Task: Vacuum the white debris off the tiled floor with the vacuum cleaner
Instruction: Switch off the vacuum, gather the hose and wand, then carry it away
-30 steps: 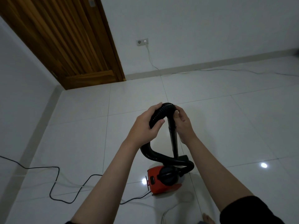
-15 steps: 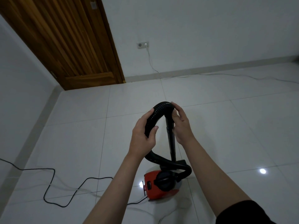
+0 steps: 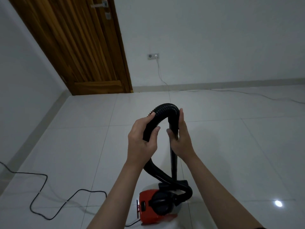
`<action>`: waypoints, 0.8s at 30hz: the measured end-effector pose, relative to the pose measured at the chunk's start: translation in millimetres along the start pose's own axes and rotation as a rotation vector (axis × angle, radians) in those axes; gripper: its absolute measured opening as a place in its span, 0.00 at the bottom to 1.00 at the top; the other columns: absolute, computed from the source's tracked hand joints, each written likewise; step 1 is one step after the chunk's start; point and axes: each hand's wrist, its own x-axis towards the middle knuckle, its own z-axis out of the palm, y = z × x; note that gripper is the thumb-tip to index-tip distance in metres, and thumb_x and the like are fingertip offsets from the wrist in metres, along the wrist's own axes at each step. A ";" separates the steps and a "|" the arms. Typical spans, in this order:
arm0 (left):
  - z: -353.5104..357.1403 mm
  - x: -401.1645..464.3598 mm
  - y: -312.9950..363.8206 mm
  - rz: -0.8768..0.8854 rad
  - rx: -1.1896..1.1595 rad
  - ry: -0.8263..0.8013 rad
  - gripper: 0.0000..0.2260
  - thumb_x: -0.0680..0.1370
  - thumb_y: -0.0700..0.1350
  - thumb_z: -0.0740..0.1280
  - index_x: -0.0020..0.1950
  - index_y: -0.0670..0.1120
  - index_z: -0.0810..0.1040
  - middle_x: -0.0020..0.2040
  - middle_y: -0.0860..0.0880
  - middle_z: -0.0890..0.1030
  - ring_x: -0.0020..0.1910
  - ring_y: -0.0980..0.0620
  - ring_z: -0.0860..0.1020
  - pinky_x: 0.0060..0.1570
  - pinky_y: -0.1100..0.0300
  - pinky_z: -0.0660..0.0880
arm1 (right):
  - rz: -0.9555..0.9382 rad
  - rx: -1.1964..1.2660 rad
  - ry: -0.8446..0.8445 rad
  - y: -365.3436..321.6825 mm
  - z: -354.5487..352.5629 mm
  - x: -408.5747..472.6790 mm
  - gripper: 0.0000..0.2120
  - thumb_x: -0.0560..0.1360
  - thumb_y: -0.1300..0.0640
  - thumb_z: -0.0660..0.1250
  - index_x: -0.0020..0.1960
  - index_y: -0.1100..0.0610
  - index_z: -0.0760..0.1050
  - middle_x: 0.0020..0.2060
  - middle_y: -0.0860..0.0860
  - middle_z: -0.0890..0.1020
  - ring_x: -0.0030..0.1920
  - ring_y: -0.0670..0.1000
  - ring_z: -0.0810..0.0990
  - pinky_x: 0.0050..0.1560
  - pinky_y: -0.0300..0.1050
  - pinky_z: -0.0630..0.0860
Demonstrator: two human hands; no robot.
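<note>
Black ribbed hose (image 3: 162,113) made an arch between the two hands. The left hand (image 3: 142,139) had its fingers and thumb curled around the hose on the left side of the arch. The right hand (image 3: 179,138) held the wand (image 3: 174,156) just under the bend, thumb on the near side and fingers behind it. Compared with a second before, both hands had slid lower from the top of the arch, and the view had tilted up. The red vacuum (image 3: 148,207) stood on the floor (image 3: 231,146) near the person, its nozzle (image 3: 179,183) just behind it, the black cord (image 3: 39,187) lying to the left. I could see no white debris. I think the person was only preparing the hose; no cleaning had begun yet.
</note>
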 end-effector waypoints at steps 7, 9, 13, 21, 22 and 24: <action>12.0 2.9 -10.2 0.108 -0.057 0.111 0.16 0.74 0.37 0.70 0.61 0.42 0.75 0.51 0.48 0.80 0.50 0.55 0.79 0.48 0.60 0.79 | -0.219 -0.017 0.069 12.6 8.4 12.6 0.32 0.80 0.48 0.55 0.76 0.32 0.41 0.74 0.53 0.68 0.71 0.54 0.71 0.67 0.58 0.73; 12.6 4.5 -14.1 0.125 -0.060 0.131 0.15 0.75 0.38 0.70 0.61 0.42 0.75 0.50 0.47 0.80 0.48 0.53 0.80 0.46 0.60 0.79 | -0.256 -0.001 0.036 15.7 11.0 14.6 0.32 0.80 0.47 0.56 0.74 0.29 0.40 0.73 0.53 0.70 0.69 0.53 0.73 0.66 0.55 0.74; 17.9 6.9 -16.8 0.197 -0.049 0.157 0.15 0.76 0.40 0.70 0.61 0.41 0.76 0.51 0.46 0.81 0.47 0.51 0.81 0.45 0.59 0.80 | -0.325 0.065 0.015 28.0 7.8 16.8 0.33 0.80 0.44 0.56 0.74 0.30 0.39 0.52 0.53 0.81 0.48 0.52 0.82 0.45 0.39 0.78; 36.9 8.2 -16.1 0.318 -0.137 0.275 0.13 0.76 0.40 0.69 0.61 0.40 0.76 0.53 0.47 0.80 0.52 0.52 0.81 0.50 0.59 0.80 | -0.416 0.119 -0.088 38.5 -3.9 9.2 0.59 0.63 0.37 0.74 0.76 0.37 0.32 0.65 0.49 0.73 0.54 0.49 0.79 0.53 0.44 0.79; 39.5 7.5 -15.8 0.331 -0.146 0.283 0.13 0.77 0.40 0.69 0.61 0.40 0.76 0.53 0.46 0.81 0.51 0.51 0.81 0.50 0.57 0.80 | -0.430 0.114 -0.089 39.7 -4.6 6.9 0.61 0.62 0.38 0.76 0.76 0.38 0.32 0.68 0.48 0.71 0.55 0.49 0.78 0.53 0.46 0.79; 43.5 5.3 -14.7 0.342 -0.173 0.305 0.13 0.77 0.41 0.69 0.61 0.42 0.76 0.53 0.45 0.81 0.51 0.50 0.82 0.50 0.53 0.81 | -0.475 0.097 -0.089 40.8 -5.3 0.8 0.64 0.60 0.35 0.77 0.76 0.38 0.30 0.74 0.46 0.65 0.58 0.48 0.76 0.54 0.46 0.79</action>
